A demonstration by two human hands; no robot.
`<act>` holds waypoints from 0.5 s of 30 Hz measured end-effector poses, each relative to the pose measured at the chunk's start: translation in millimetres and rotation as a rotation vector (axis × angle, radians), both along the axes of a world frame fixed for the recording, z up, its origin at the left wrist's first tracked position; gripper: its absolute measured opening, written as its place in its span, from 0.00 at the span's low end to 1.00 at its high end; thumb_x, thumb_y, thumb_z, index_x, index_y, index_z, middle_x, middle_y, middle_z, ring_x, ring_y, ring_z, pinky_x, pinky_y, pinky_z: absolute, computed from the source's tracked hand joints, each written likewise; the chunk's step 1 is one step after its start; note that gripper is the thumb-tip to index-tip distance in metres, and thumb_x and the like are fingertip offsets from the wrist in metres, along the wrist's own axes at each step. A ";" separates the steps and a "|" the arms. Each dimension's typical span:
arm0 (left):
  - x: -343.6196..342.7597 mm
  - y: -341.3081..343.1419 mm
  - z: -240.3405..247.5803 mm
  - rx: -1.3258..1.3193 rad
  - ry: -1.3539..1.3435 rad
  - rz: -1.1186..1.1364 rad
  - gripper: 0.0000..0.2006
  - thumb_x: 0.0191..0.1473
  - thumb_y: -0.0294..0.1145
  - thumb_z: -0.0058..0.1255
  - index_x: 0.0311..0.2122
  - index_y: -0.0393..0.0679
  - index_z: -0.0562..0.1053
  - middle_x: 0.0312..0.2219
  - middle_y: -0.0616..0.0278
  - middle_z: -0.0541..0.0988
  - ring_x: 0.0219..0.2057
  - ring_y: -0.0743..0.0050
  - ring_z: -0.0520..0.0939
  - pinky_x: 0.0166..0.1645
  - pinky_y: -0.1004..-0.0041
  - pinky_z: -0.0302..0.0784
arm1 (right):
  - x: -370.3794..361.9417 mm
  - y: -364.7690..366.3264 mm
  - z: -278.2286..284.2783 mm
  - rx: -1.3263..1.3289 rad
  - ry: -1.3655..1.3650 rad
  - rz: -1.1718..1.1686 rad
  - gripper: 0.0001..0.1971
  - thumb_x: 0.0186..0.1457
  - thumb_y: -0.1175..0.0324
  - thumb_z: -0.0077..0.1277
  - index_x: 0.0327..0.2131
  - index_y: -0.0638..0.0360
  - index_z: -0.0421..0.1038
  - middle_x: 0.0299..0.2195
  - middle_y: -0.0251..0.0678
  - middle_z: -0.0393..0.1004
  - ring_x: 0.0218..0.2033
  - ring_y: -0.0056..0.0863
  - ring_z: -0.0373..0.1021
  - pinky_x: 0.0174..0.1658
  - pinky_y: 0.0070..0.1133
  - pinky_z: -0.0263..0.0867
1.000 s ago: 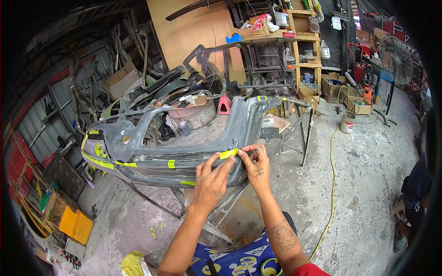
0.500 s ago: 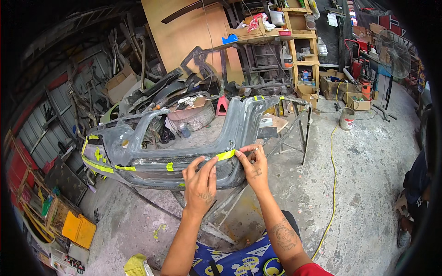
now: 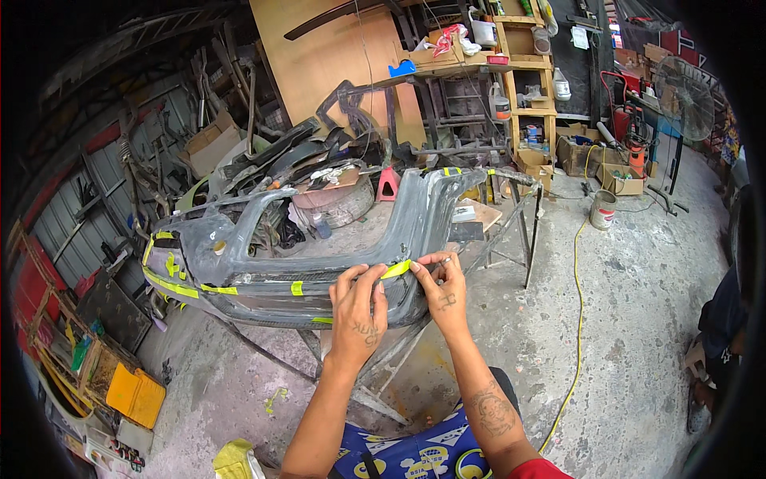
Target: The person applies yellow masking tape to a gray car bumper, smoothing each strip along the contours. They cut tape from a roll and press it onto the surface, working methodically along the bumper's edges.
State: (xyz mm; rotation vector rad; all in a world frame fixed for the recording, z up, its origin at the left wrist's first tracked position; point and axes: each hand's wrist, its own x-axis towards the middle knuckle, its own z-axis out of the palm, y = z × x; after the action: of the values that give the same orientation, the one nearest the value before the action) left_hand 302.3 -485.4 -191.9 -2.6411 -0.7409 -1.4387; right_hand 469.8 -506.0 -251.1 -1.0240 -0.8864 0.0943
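A grey, sanded car bumper [image 3: 319, 262] rests on a metal stand in front of me. Between my hands a short strip of yellow-green masking tape [image 3: 396, 269] lies along the bumper near its right corner. My left hand [image 3: 357, 315] is closed, its bent fingertips at the strip's left end against the bumper. My right hand [image 3: 444, 294] pinches the strip's right end between thumb and index finger. More pieces of the same tape [image 3: 297, 288] are stuck along the bumper's lower face and on its left end. My left fingers partly cover the strip.
Legs of the metal stand [image 3: 529, 239] reach the floor right of the bumper. Further right are a yellow cable [image 3: 581, 319], a paint can [image 3: 602, 209] and a standing fan [image 3: 684, 100]. Piled car parts [image 3: 295, 156] lie behind. Another person [image 3: 724, 311] is at the right edge.
My left hand has slid right, closer to my right hand, and less of the tape strip shows between them. The right hand still pinches the strip's right end.
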 end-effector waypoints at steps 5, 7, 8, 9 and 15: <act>-0.6 -0.2 0.2 0.005 -0.013 -0.010 0.16 0.61 0.23 0.53 0.53 0.41 0.77 0.46 0.58 0.85 0.55 0.53 0.77 0.60 0.55 0.66 | -0.2 -0.3 -0.5 -0.022 -0.002 -0.001 0.09 0.56 0.72 0.67 0.38 0.65 0.79 0.38 0.32 0.72 0.23 0.15 0.62 0.29 0.18 0.61; -0.5 -0.5 0.2 0.014 -0.029 -0.021 0.16 0.60 0.24 0.54 0.53 0.41 0.77 0.45 0.55 0.85 0.55 0.52 0.77 0.58 0.55 0.66 | 0.5 0.1 -1.4 -0.006 0.022 0.024 0.09 0.57 0.71 0.68 0.38 0.65 0.79 0.38 0.32 0.72 0.23 0.15 0.63 0.29 0.19 0.61; -1.3 -1.4 0.5 0.014 -0.038 -0.013 0.15 0.60 0.23 0.54 0.53 0.40 0.77 0.45 0.57 0.85 0.54 0.53 0.77 0.60 0.55 0.66 | 0.8 0.1 -1.9 -0.006 0.021 0.025 0.09 0.57 0.71 0.68 0.38 0.65 0.79 0.38 0.32 0.72 0.23 0.15 0.63 0.29 0.19 0.61; -2.2 -1.6 0.7 0.015 -0.046 -0.004 0.15 0.60 0.22 0.54 0.52 0.40 0.77 0.46 0.60 0.85 0.54 0.54 0.77 0.62 0.56 0.66 | 0.7 0.1 -1.7 -0.012 0.016 0.023 0.09 0.57 0.71 0.68 0.38 0.65 0.80 0.38 0.32 0.72 0.23 0.15 0.63 0.29 0.19 0.61; -7.7 0.4 -0.2 -0.001 -0.117 0.041 0.15 0.58 0.22 0.54 0.51 0.40 0.77 0.44 0.58 0.84 0.51 0.53 0.77 0.58 0.55 0.67 | -0.2 -2.2 0.9 -0.012 -0.026 -0.002 0.09 0.57 0.72 0.67 0.41 0.65 0.82 0.38 0.32 0.71 0.24 0.17 0.63 0.30 0.19 0.61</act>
State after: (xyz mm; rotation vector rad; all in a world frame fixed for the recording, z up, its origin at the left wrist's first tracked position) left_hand 294.6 -485.0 -192.1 -2.5440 -0.8006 -1.5936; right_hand 469.6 -508.2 -250.2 -1.0394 -0.9097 0.0848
